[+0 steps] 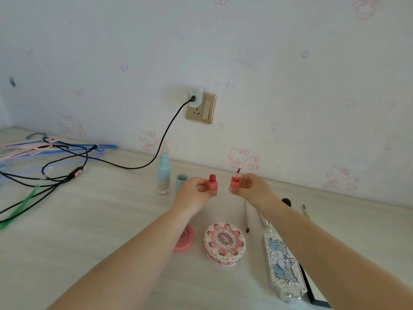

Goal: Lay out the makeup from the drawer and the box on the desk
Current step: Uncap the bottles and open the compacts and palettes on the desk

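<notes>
**Two hands, one lip gloss pulled apart**

Two hands are raised over the desk [93,220], side by side with a small gap between them. The left hand [194,190] is closed around the red bottle [211,184], its threaded neck pointing up and bare. The right hand [253,188] pinches the cap [234,184] between fingers and thumb, with the wand [238,171] sticking up out of it, pink at the tip. Bottle and cap are apart, not touching.

Taking the bottle as the mark: just to its left, on the desk, stands a small teal cap [181,182], and left of that an upright teal-to-peach tube [163,174]. Nearer the person than the bottle lie a flat pink compact [185,241], partly under the left forearm, and a round cake-shaped box [224,243] just beside it. To the bottle's right and nearer, a thin brush [246,218] lies on the desk, then an ornate silver-blue palette [282,264] partly under the right forearm, with a dark-edged flat thing [312,291] beyond it. A dark brush tip [286,202] and a yellowish pencil [305,211] show past the right wrist.

Behind the bottle, on the wall, a gold socket [201,107] holds a white charger [196,98]; its black cable [156,153] runs down far left of the bottle to a heap of hangers [67,151].
</notes>
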Demonstrator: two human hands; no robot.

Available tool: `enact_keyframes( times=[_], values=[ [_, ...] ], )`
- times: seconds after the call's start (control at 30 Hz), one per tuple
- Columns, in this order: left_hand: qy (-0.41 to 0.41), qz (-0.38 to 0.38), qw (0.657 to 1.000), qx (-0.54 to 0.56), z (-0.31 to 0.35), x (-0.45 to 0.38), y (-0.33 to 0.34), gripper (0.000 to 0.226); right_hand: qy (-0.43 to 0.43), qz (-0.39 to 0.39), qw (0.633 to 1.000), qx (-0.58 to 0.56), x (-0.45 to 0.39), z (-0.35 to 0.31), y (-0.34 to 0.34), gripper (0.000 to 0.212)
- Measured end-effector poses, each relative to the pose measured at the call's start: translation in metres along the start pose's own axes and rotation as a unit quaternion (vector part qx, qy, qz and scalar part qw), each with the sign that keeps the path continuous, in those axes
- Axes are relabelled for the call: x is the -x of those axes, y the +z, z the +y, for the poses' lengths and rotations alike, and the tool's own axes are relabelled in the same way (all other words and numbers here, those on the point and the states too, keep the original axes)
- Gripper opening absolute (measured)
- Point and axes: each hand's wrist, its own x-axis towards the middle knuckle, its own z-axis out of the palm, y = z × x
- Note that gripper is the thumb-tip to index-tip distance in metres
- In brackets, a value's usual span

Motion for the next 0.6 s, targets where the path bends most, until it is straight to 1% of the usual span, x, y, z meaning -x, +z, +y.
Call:
enact_keyframes(
  times=[0.1, 0.2, 0.33, 0.43, 0.6],
  values=[
    [-0.031, 0.014, 0.999, -0.011, -0.008, -0.009, 0.005, 0.018, 0.000, -0.002, 0.998, 0.062, -0.011, 0.009, 0.009, 0.024],
    [-0.054, 0.035, 0.997, -0.039, -0.015, -0.014, 0.008, 0.024, -0.006, 0.001, 0.994, 0.110, -0.020, 0.014, 0.015, 0.026],
    [-0.058, 0.053, 0.993, -0.085, -0.015, -0.020, 0.009, 0.019, -0.018, 0.010, 0.980, 0.198, -0.030, 0.019, 0.022, 0.020],
    [-0.052, 0.057, 0.991, -0.110, -0.015, -0.021, 0.012, 0.013, -0.005, 0.018, 0.964, 0.265, -0.031, 0.020, 0.024, 0.018],
    [-0.052, 0.053, 0.983, -0.168, -0.017, -0.020, 0.018, 0.011, -0.011, 0.017, 0.958, 0.287, -0.028, 0.024, 0.026, 0.018]
  ],
)
